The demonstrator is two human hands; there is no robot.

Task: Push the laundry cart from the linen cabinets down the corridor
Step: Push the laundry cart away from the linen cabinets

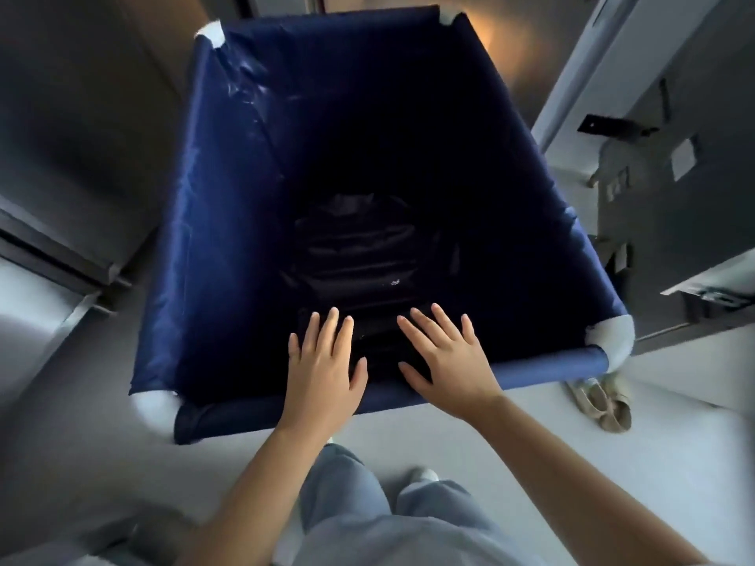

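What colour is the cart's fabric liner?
Dark navy blue liner, with white corner caps; it shows best in the head view.

Pale grey floor (pixel 531 455) spreads under everything, smooth and bare, brightest low and to the right. Off to the left, tall grey cabinet doors (pixel 77 128) stand in shadow, a dark gap running along their lower edge. On the right, another grey cabinet door (pixel 702 165) carries a black bracket (pixel 613 126) and a small pale label (pixel 683 155), with a metal drawer runner (pixel 711 294) jutting out lower down. A beige slipper (pixel 600 404) lies on the floor near the right side. Far ahead, a warm orange glow (pixel 506 34) lights the wall; elsewhere the light is cool and dim.
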